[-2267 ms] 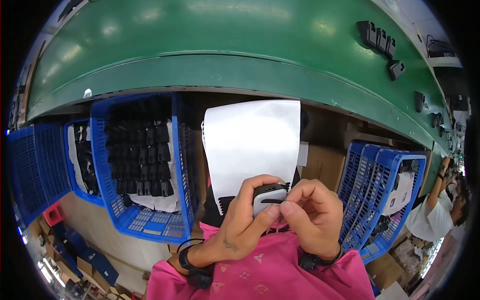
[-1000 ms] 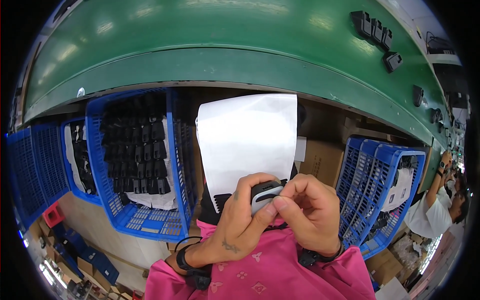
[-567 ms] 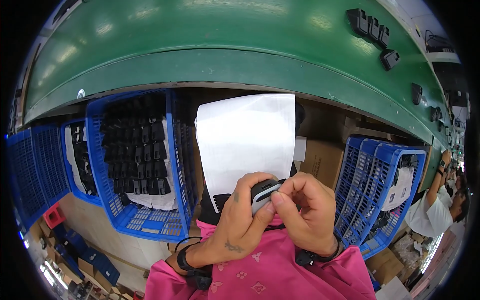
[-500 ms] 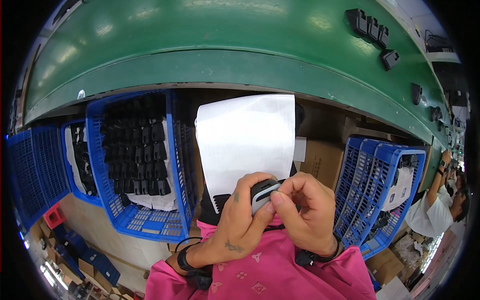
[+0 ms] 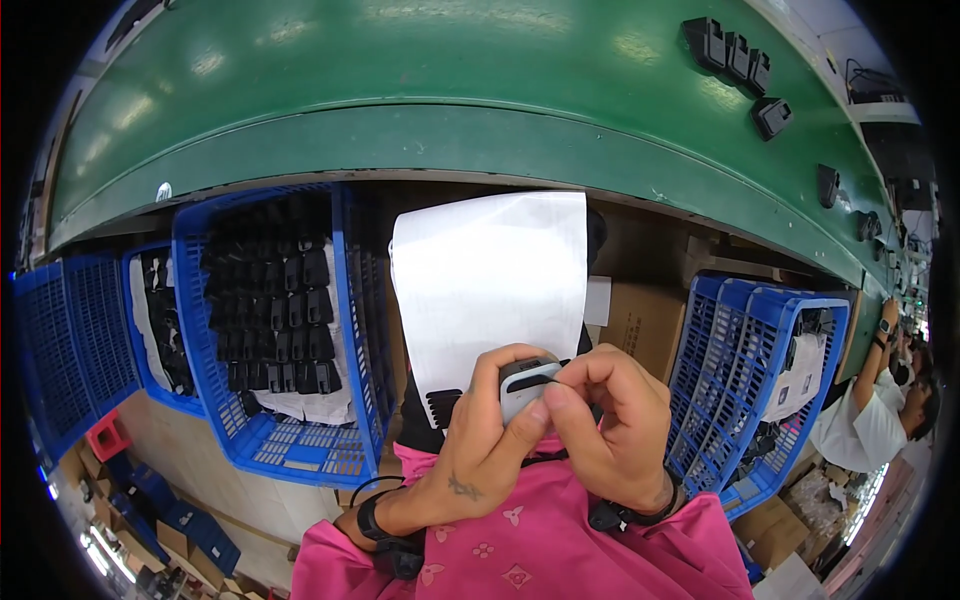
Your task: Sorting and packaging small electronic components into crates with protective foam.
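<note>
My left hand [image 5: 480, 430] is closed around a small rounded plastic housing [image 5: 524, 394], grey on the face toward me and black behind, with a dark slot along its upper part. At the housing's right edge, the thumb and forefinger of my right hand [image 5: 612, 415] are pinched together. A small dark tip shows at those fingers, too little of it to name. Under the hands, a white cloth or sheet [image 5: 490, 290] lies across my lap, and a black comb-like toothed piece [image 5: 441, 408] rests at its lower left corner.
A blue crate [image 5: 300, 455] at the left holds rows of black plastic parts [image 5: 285, 310]. Blue stacked crates [image 5: 715, 370] and a cardboard box [image 5: 645, 325] stand at the right. Several black holders [image 5: 738, 60] sit on the green bench [image 5: 400, 60]. Another person [image 5: 860, 425] is at the far right.
The housing has tilted in my left hand, so more of its grey face and dark slot shows. My right fingers stay at its right edge.
</note>
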{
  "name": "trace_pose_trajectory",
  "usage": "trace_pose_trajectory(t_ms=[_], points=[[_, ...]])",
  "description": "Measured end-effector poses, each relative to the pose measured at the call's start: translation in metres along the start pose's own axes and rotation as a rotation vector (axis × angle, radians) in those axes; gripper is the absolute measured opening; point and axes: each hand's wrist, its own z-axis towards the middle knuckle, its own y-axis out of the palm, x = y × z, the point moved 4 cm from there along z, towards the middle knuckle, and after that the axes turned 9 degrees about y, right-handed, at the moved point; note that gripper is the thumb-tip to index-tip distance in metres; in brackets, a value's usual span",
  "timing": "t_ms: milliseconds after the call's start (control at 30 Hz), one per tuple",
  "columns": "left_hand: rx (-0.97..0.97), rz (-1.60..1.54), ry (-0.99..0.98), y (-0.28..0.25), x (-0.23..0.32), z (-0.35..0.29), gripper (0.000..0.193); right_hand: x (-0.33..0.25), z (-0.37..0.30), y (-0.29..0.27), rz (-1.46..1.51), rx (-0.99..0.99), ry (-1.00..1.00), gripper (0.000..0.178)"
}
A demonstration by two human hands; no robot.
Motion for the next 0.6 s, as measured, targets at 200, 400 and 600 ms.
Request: trace_pose_trajectory(t_ms=[200,400,600], points=[[0.027,-0.088,-0.075,-0.002,0.0,0.001,0.043,0.001,-0.003,0.0,0.075,0.008,0.051,0.008],[0.06,-0.165,-0.086,-0.004,-0.012,-0.002,0.042,0.007,-0.012,-0.001,0.066,0.161,0.108,0.013],[0.126,-0.388,-0.157,-0.008,-0.013,-0.004,0.039,0.01,-0.003,-0.005,0.096,0.13,0.065,0.012]])
